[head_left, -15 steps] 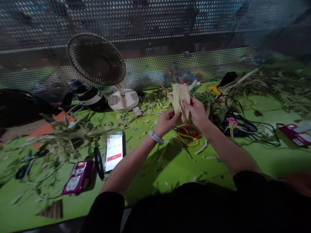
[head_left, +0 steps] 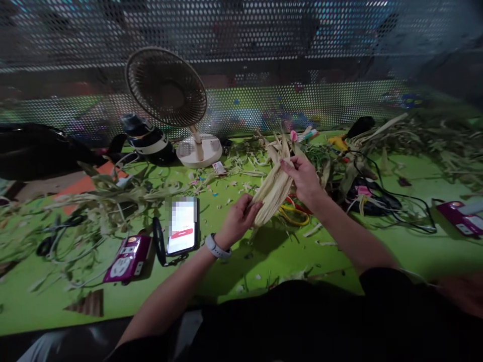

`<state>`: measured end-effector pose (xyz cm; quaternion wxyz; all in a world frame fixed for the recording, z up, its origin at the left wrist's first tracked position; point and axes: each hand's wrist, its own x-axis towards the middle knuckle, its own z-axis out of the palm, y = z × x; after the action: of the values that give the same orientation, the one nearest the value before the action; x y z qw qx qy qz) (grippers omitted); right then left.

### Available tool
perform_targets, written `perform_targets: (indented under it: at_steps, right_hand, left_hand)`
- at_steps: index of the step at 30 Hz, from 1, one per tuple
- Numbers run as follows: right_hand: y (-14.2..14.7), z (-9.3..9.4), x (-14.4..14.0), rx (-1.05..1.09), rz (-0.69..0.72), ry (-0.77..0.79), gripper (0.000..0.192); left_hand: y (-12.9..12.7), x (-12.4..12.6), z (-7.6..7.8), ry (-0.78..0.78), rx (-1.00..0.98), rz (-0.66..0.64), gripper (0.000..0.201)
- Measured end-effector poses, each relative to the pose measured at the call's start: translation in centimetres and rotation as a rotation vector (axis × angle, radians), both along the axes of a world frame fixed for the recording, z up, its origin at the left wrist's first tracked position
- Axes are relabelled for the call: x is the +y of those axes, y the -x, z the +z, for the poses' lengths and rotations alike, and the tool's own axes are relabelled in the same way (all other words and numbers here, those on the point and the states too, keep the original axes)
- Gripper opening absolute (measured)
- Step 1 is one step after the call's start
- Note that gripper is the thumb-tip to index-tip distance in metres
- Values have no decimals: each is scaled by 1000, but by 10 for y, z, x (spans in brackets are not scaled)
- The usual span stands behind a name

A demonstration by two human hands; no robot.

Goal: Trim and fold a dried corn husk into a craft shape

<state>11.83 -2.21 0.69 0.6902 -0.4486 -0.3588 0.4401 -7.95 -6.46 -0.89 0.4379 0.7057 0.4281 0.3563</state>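
Observation:
A pale, dry corn husk (head_left: 272, 193) stretches slantwise between my two hands above the green table. My left hand (head_left: 238, 217), with a watch on its wrist, pinches the lower end. Higher up, my right hand (head_left: 303, 178) grips the husk between thumb and fingers. Under and just right of the husk lie scissors with yellow and red handles (head_left: 296, 216), partly hidden. More dry husk strips (head_left: 277, 151) lie behind my hands.
A white fan (head_left: 198, 148) and a dark bottle (head_left: 147, 141) stand at the back left, before a perforated metal screen. Left lie a lit phone (head_left: 183, 229), a purple power strip (head_left: 128, 259) and heaped husks (head_left: 109, 198). A hot-glue gun (head_left: 339, 142), cables and another purple device (head_left: 460, 217) are right.
My left hand has moved down and left, drawing the lower end of the husk with it. The husk, upright before, now slants between both hands. The view has shifted slightly.

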Motion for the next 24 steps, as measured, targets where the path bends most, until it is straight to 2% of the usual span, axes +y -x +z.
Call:
perform_targets:
  at_steps: [3,7,10,13,15,17,19,21,24]
  right_hand:
    - [0,0,4,90,15,79,24]
    - [-11,4,10,153,114,264,24]
    - [-20,4,13,168,83,228,23]
    - [-15,-1,11,176,49,189,24]
    - [0,-9,1,105,179,265,34]
    - [19,-18,-13,-32,417,365,40]
    - [36,-26,-27,-176,647,401,38]
    - [45,-31,-36,-267,677,370,36]
    - [47,-35,-38,-351,566,325,34]
  left_hand:
    - [12,-6,-3,11,61,-30,22]
    - [24,-10,-9,-63,117,-17,20]
    - [27,-9,-16,-110,94,69,18]
    - [24,-8,-22,-104,0,183,18]
    - [21,-7,-25,-34,-104,235,20]
    - [18,-7,-27,57,-207,241,24]
    - [18,-6,-28,168,-318,207,30]
    - [20,-5,-28,281,-426,171,35]
    - [26,-1,-26,480,-556,153,40]
